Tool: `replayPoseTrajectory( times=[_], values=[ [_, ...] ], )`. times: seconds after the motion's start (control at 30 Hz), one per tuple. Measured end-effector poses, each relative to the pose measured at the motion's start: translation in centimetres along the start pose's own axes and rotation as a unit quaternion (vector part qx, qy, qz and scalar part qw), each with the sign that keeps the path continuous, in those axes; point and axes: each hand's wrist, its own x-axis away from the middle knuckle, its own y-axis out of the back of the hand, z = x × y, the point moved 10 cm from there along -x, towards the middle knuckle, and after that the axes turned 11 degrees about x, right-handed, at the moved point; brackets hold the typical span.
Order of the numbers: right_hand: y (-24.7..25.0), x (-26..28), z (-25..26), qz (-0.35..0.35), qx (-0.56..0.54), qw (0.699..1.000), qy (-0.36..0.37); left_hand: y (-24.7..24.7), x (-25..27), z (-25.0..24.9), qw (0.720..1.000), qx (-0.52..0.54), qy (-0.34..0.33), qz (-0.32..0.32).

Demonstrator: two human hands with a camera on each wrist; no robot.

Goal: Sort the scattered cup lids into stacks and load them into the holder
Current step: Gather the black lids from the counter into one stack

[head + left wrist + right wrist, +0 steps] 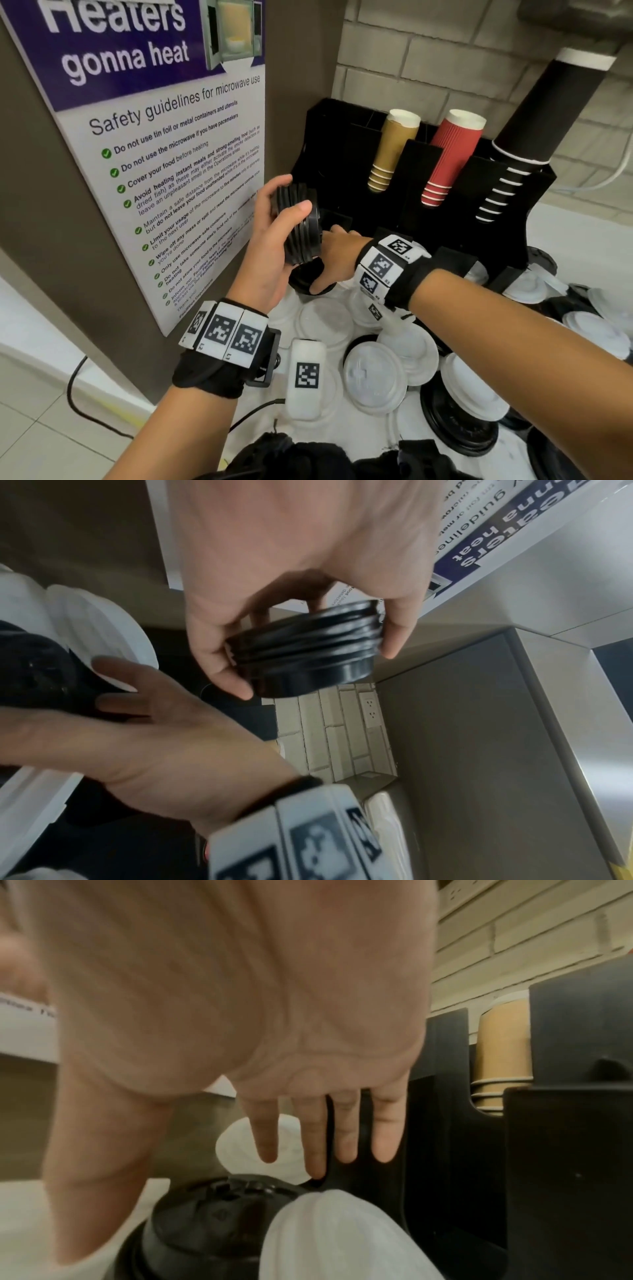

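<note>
My left hand [291, 198] grips a stack of several black lids [301, 226] on edge, raised in front of the black holder [329, 137]. The left wrist view shows thumb and fingers of that hand [315, 669] curled round the stack [301, 647]. My right hand [337, 248] reaches low under the stack with fingers [346, 1137] straight, over a single black lid [301, 282] [212, 1218] on the counter by the holder's foot [565, 1150]. Whether it touches that lid is unclear. White lids [373, 377] lie scattered across the counter.
The holder's slots carry brown cups [390, 150], red cups [452, 154] and a tall black cup stack [534, 130]. A microwave poster [164, 137] covers the wall at left. More black lids [455, 425] sit among the white ones at right. A black cable [73, 387] hangs at lower left.
</note>
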Motion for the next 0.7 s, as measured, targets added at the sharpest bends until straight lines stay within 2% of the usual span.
replayPoseTrajectory(
  times=[0.13,0.23,0.3,0.37,0.5,0.7],
  values=[
    [-0.4,-0.4,0.3,0.029,0.009,0.999,-0.01,0.0,-0.1,-0.2,1.0,-0.001,-0.009,0.012],
    [0.2,-0.6,-0.1,0.007,-0.022,1.0,-0.007,0.2,-0.1,-0.3,1.0,0.015,-0.013,0.013],
    [0.8,-0.4,-0.2,-0.009,-0.045,0.999,0.023,0.4,-0.2,-0.5,0.999,0.034,-0.015,0.002],
    [1.4,0.2,-0.4,-0.026,-0.117,0.991,0.066,0.6,-0.3,-0.6,0.998,0.054,-0.015,-0.012],
    [2.9,2.2,-2.9,-0.083,-0.325,0.938,0.087,0.5,-0.3,-0.6,0.993,0.108,-0.011,-0.034],
    [3.1,5.4,-7.3,-0.165,-0.543,0.821,0.063,0.6,-0.2,-1.0,0.991,0.126,-0.018,-0.047]
  ],
)
